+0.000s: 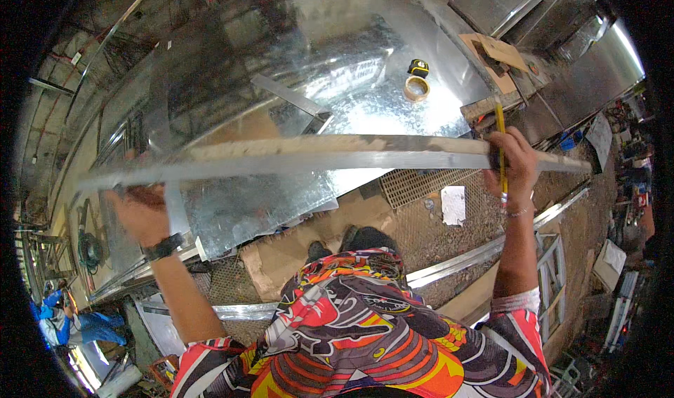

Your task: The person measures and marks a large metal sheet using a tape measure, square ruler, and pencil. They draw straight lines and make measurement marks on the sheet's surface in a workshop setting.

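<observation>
Long metal strip [316, 161] held level, crosswise above galvanized sheet [337, 68] on tabletop. Left hand [144, 212] closed around left portion; right hand [511, 165] closed on right portion, yellow pencil [500, 142] also pinched. Strip judged light, springy, sharp-edged; wide two-point grip advised against sag.

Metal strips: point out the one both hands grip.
The long metal strip spanning the view, left hand at one end, right hand at the other; the shorter strip lies untouched behind.
</observation>
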`<control>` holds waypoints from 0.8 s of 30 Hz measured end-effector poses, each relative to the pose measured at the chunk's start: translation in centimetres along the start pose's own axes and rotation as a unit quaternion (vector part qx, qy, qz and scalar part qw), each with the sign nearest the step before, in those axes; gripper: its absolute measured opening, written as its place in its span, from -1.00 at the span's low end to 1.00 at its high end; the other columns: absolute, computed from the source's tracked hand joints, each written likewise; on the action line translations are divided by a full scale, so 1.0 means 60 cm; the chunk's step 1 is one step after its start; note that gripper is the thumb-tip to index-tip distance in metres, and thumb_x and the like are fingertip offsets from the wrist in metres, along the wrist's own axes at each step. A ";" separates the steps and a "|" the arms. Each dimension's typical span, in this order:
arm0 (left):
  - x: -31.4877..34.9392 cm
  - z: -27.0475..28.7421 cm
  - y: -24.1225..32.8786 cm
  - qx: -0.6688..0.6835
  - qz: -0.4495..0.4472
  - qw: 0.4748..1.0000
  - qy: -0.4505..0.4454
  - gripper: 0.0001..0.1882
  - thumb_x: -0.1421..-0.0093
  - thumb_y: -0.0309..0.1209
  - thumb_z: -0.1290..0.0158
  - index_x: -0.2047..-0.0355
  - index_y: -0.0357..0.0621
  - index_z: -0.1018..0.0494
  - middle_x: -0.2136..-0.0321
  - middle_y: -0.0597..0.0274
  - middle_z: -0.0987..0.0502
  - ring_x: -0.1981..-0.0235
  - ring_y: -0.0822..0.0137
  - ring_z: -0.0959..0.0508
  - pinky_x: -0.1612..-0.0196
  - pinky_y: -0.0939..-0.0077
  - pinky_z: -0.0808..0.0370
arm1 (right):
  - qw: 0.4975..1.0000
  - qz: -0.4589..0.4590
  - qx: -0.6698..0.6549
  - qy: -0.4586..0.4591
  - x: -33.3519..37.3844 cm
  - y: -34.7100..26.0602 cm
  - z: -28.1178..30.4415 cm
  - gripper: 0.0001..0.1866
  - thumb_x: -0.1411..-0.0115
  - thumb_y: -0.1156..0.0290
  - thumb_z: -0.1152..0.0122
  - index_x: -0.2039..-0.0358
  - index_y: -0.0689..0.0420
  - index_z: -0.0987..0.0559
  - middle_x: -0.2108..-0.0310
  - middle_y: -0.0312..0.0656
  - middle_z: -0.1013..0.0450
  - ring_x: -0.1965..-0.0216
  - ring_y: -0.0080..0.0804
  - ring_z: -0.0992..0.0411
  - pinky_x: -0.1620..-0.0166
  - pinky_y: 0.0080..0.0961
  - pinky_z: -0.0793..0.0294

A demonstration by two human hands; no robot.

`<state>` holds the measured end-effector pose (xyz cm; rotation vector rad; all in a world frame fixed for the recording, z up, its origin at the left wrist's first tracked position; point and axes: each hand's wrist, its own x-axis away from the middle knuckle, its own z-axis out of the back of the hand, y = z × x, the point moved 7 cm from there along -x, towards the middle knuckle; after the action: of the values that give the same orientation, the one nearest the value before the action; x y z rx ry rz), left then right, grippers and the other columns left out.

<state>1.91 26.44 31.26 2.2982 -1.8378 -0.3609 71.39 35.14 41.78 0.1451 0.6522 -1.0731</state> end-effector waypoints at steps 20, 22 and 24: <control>0.147 0.182 -0.621 -0.748 0.052 0.634 0.189 -0.60 -0.41 -0.26 -0.09 -0.10 -0.33 -0.49 0.18 0.12 -0.62 0.21 0.33 -0.61 0.06 0.44 -0.59 | 0.969 -0.213 0.124 0.005 0.069 0.542 -0.097 -0.49 0.07 0.38 -0.52 0.07 0.21 -0.57 0.11 0.09 -0.57 0.08 0.12 -0.55 0.04 -0.15 -0.56; 0.156 0.150 -0.667 -0.764 0.052 0.613 0.193 -0.60 -0.41 -0.28 -0.08 -0.11 -0.34 -0.48 0.16 0.08 -0.62 0.19 0.30 -0.62 0.01 0.38 -0.59 | 0.965 -0.241 0.104 -0.011 0.063 0.624 -0.127 -0.48 0.00 0.31 -0.52 0.04 0.22 -0.58 0.09 0.08 -0.58 0.07 0.13 -0.55 0.02 -0.12 -0.56; 0.184 0.124 -0.697 -0.739 0.055 0.631 0.228 -0.59 -0.40 -0.27 -0.09 -0.11 -0.34 -0.48 0.14 0.02 -0.62 0.17 0.29 -0.63 0.01 0.35 -0.59 | 0.954 -0.285 0.089 -0.036 0.055 0.683 -0.164 -0.42 -0.07 0.18 -0.50 -0.02 0.25 -0.57 0.05 0.11 -0.58 0.05 0.14 -0.54 -0.01 -0.08 -0.56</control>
<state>40.98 25.02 11.30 0.9005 -0.6992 -0.7616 103.12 56.68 23.97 0.0716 0.5413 -1.6892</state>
